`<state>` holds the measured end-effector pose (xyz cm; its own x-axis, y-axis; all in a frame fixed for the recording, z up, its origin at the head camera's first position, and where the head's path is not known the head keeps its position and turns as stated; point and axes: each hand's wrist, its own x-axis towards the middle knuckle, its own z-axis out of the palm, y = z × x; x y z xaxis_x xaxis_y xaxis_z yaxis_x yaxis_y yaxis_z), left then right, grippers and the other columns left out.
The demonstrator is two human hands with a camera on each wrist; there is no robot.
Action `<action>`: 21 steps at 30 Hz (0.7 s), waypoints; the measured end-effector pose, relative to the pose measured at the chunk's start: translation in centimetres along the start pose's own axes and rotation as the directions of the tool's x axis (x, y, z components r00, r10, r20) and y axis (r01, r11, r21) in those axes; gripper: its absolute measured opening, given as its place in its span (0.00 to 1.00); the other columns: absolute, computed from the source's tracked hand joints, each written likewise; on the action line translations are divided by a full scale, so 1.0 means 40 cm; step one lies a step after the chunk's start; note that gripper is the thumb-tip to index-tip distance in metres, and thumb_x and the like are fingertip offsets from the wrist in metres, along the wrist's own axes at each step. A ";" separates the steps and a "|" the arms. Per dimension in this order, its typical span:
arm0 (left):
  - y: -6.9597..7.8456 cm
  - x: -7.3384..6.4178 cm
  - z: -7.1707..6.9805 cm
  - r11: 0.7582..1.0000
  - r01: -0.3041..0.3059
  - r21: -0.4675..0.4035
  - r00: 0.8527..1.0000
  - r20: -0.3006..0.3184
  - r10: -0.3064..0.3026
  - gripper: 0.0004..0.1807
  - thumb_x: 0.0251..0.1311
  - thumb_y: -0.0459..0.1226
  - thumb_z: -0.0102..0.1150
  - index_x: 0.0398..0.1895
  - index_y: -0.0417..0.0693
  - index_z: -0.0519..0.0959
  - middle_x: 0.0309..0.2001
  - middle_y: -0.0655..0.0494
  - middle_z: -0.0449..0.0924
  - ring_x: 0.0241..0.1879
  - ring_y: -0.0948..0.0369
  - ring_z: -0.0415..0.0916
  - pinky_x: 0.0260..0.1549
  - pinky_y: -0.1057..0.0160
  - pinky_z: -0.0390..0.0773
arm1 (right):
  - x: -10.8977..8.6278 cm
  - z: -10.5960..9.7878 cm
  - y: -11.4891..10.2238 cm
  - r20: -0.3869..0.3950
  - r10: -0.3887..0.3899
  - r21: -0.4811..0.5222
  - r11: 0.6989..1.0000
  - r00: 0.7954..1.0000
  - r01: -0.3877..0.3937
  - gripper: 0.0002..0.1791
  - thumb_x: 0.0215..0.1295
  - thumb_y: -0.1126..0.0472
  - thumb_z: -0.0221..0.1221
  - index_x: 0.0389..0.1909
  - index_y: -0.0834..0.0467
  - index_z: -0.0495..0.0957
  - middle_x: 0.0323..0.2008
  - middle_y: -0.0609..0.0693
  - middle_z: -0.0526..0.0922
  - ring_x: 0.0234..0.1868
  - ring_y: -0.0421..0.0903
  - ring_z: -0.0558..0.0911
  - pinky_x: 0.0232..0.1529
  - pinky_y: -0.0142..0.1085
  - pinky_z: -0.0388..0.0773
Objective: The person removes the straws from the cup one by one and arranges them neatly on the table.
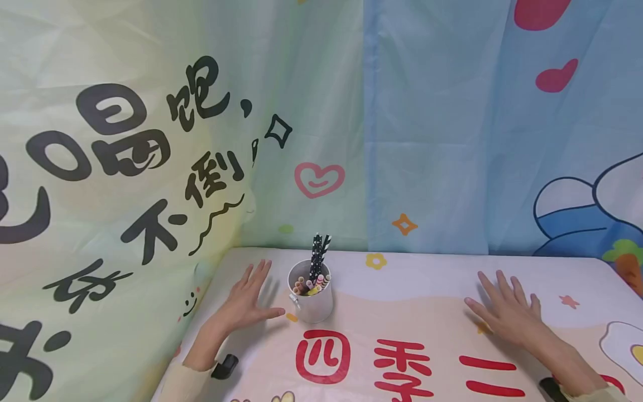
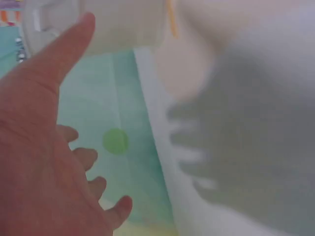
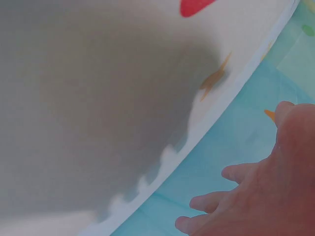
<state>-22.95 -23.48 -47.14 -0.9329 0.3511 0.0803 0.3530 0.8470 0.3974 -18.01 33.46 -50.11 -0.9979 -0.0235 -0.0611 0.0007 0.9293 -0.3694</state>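
Observation:
A small white bucket (image 1: 312,308) stands upright on the table, left of the middle in the head view. Several black patterned straws (image 1: 316,259) rise out of it, along with shorter brown, pink and yellow sticks (image 1: 315,288) whose kind is too small to tell. Just left of the bucket, my left hand (image 1: 247,304) is spread with its thumb toward the bucket, holding nothing. In the left wrist view the thumb overlaps the bucket's wall (image 2: 125,27). My right hand (image 1: 509,310) is spread over the right side of the table, well away from the bucket, and holds nothing.
The table (image 1: 427,279) wears a printed cover with red characters (image 1: 322,357) and small drawings. A printed curtain (image 1: 427,139) hangs behind its back edge, and another printed cloth (image 1: 125,223) runs along the left side. Dark straps sit on both wrists.

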 end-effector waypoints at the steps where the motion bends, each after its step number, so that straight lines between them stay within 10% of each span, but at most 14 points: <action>1: 0.005 0.000 -0.001 1.000 -0.020 -0.021 1.000 0.001 0.020 0.64 0.50 0.64 0.70 0.82 0.54 0.44 0.82 0.46 0.43 0.80 0.38 0.37 0.68 0.26 0.53 | 0.000 0.000 -0.001 0.000 -0.001 0.000 1.000 1.000 0.001 0.54 0.67 0.28 0.48 0.80 0.58 0.39 0.76 0.76 0.33 0.72 0.81 0.32 0.60 0.83 0.28; 9: 0.064 0.015 -0.020 0.975 -0.093 -0.202 0.995 0.011 0.097 0.60 0.52 0.60 0.71 0.82 0.55 0.46 0.82 0.51 0.46 0.81 0.43 0.36 0.73 0.31 0.47 | -0.002 0.001 -0.017 0.013 -0.005 0.031 1.000 1.000 0.004 0.54 0.67 0.28 0.48 0.80 0.57 0.39 0.76 0.75 0.33 0.72 0.80 0.32 0.60 0.82 0.27; 21: 0.109 0.053 -0.015 0.975 -0.075 -0.208 0.995 0.048 0.086 0.56 0.54 0.60 0.69 0.81 0.61 0.48 0.82 0.54 0.44 0.81 0.45 0.35 0.73 0.31 0.46 | -0.003 0.010 -0.027 0.018 -0.001 0.045 0.999 1.000 0.001 0.54 0.67 0.28 0.49 0.80 0.58 0.40 0.76 0.75 0.34 0.73 0.80 0.33 0.61 0.82 0.27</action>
<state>-23.43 -19.27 -44.67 -0.8945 0.4415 0.0707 0.3991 0.7171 0.5714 -17.88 32.29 -50.09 -0.9965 -0.0316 -0.0774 0.0030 0.9119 -0.4104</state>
